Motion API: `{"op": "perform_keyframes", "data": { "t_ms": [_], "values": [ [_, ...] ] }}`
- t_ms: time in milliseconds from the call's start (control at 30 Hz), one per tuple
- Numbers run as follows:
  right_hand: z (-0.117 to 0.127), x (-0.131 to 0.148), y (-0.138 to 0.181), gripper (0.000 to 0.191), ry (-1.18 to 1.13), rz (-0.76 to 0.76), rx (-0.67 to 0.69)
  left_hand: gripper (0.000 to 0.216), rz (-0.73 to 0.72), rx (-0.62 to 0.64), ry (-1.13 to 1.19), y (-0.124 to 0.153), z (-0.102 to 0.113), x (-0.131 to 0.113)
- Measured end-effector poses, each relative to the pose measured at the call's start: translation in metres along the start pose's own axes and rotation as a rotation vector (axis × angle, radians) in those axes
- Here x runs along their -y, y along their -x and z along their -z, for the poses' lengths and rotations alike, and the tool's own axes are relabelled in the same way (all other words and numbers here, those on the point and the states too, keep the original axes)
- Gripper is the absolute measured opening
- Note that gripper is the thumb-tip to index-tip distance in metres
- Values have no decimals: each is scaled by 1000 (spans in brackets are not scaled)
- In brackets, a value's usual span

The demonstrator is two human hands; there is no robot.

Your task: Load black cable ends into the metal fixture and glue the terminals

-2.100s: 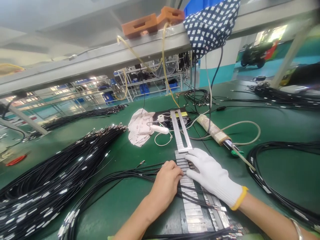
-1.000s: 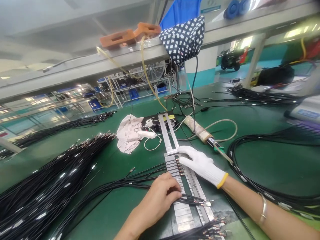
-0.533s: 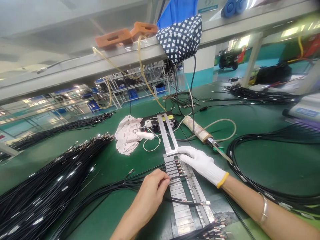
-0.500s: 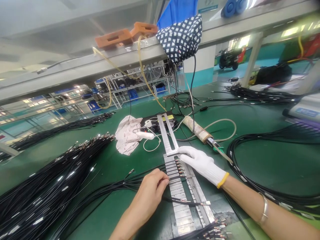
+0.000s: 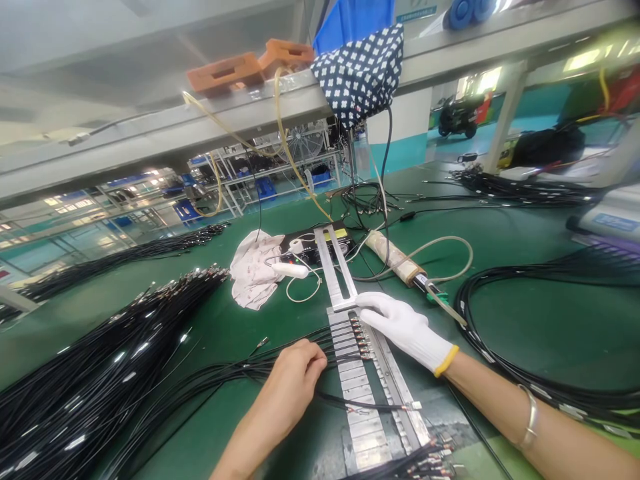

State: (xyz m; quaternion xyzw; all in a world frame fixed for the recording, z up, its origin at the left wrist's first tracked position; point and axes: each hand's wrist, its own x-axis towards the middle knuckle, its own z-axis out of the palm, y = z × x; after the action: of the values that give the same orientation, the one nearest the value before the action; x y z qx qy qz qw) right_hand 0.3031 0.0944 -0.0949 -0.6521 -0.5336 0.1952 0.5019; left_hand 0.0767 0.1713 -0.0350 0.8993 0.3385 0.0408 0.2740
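My left hand [image 5: 295, 373], bare, has its fingers pinched together on a black cable [image 5: 343, 358] just left of the slotted metal fixture [image 5: 367, 427]. Several black cables lie side by side across the fixture's upper slots, their metal connectors [image 5: 358, 337] in a row along the middle gap. My right hand [image 5: 400, 328], in a white glove with a yellow cuff, has thumb and forefinger closed at the near end of a flat metal frame [image 5: 326, 267], above the connectors. Lower down, another cable with a white tip [image 5: 414, 405] lies across the fixture.
A thick bundle of black cables [image 5: 125, 347] covers the left of the green table. Coiled cables [image 5: 470, 327] lie at right. Behind the fixture are a crumpled cloth [image 5: 256, 270], a black box [image 5: 313, 243] and a wrapped tool [image 5: 395, 260]. A shelf beam [image 5: 165, 130] crosses above.
My left hand has slid a little left along the cables, away from the fixture. The gloved right hand and the metal frame have stayed in place.
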Motion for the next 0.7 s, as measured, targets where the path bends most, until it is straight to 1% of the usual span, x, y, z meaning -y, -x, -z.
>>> {"op": "perform_keyframes", "data": {
  "t_ms": [167, 300, 467, 700],
  "values": [
    [-2, -3, 0, 29, 1, 10, -14, 24, -31, 8, 5, -2, -5, 3],
    [-4, -5, 0, 31, 4, 16, -13, 23, -22, 14, -2, -2, -7, 1],
    [-4, -4, 1, 32, 21, 10, -12, 22, -32, 4, 4, 1, -7, 0],
    [-2, 0, 3, 31, 28, 8, -14, 24, -27, 32, -5, -1, -5, -4]
  ]
}}
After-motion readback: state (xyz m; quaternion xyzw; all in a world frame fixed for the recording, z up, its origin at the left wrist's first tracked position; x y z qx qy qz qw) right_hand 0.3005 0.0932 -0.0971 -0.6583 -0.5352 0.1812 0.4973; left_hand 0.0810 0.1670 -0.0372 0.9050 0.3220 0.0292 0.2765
